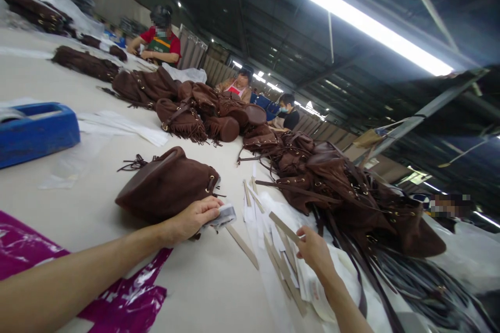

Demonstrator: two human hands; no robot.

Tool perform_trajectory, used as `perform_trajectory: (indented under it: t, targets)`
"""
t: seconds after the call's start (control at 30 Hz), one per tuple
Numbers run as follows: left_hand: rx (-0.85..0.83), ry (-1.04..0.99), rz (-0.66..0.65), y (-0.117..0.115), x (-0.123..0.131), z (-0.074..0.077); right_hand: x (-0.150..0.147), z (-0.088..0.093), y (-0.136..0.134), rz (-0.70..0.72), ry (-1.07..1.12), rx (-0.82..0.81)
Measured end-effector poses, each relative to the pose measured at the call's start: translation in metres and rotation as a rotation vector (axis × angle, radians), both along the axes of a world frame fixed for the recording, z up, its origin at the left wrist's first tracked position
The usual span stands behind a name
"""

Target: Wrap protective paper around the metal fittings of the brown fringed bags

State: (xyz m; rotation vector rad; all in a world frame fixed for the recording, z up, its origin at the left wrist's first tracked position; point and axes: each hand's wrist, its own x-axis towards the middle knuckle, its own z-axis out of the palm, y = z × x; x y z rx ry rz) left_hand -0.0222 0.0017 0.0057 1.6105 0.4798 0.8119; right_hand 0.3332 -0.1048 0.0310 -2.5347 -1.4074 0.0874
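Observation:
A dark brown bucket bag (167,187) with gold eyelets lies on its side on the pale table (187,281). My left hand (199,214) is at its open end, pinching a small white-and-grey piece (226,215) that looks like folded plastic; its exact kind is unclear. Between the thumb and fingers of my right hand (314,250) is one end of a flat grey-beige strip (284,226), held above a loose pile of similar strips (283,270) and white paper. Another strip (242,247) lies on the table between my hands.
Brown bags (332,166) are heaped along the far and right side, straps trailing. At left are a blue tape dispenser (39,132), white paper strips (121,126) and a purple plastic bag (128,296). Dark straps (429,281) lie at right. Several co-workers (162,44) are beyond the heap.

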Motion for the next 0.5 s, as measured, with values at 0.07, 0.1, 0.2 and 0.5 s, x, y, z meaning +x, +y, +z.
perform_trajectory:
  t: [0.07,0.1,0.2,0.5]
  targets:
    - [0.019,0.01,0.001,-0.001,-0.001,0.001,-0.001,0.004,-0.008,-0.022,0.05,0.059]
    - [0.019,0.013,0.004,-0.001,-0.001,0.002,-0.002,0.007,-0.011,-0.023,0.083,0.092]
    - [-0.002,0.009,0.019,-0.002,-0.001,0.003,-0.014,0.012,-0.02,0.003,0.236,0.186]
    - [-0.173,-0.106,0.058,-0.003,0.004,-0.004,-0.11,-0.006,-0.058,0.114,1.227,0.232]
